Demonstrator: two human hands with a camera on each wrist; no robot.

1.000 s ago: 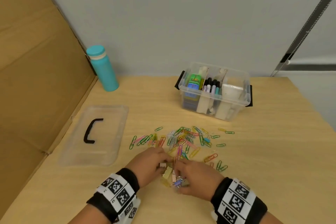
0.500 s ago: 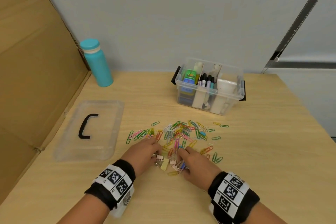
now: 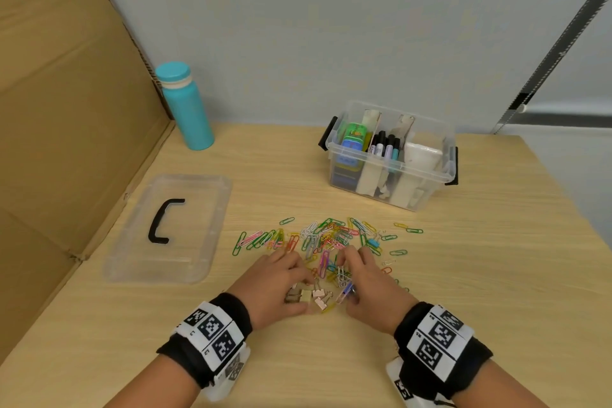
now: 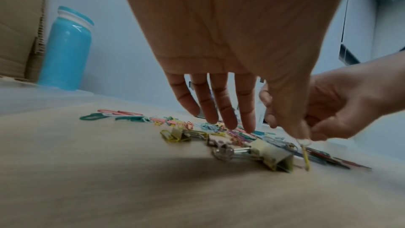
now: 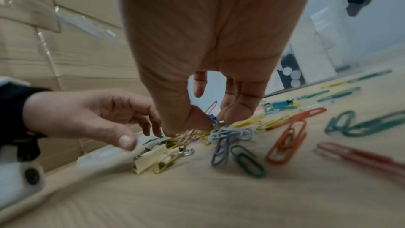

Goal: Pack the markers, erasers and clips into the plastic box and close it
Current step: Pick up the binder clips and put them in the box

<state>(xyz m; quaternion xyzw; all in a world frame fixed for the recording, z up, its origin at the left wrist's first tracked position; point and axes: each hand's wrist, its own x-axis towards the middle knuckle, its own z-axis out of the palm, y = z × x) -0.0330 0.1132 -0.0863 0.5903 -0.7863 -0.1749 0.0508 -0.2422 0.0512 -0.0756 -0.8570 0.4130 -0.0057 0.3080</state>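
Observation:
Coloured paper clips (image 3: 331, 237) lie scattered on the wooden table, with several small binder clips (image 3: 306, 295) at the near edge of the pile. My left hand (image 3: 298, 278) hovers over the binder clips (image 4: 271, 155), fingers straight and pointing down, holding nothing. My right hand (image 5: 213, 119) pinches a small blue binder clip (image 5: 212, 117) between thumb and forefinger, down in the pile. The clear plastic box (image 3: 440, 175) stands open behind, with markers (image 3: 384, 146) and erasers (image 3: 352, 139) inside. Its lid (image 3: 205, 195), with a black handle, lies flat on the left.
A teal bottle (image 3: 187, 106) stands at the back left by a cardboard wall (image 3: 66, 109). The table edge (image 3: 563, 195) runs along the right. More paper clips (image 5: 287, 138) lie right of my right hand.
Both hands have slid a little forward into the pile and drawn slightly apart. The right thumb and forefinger have closed on the blue binder clip.

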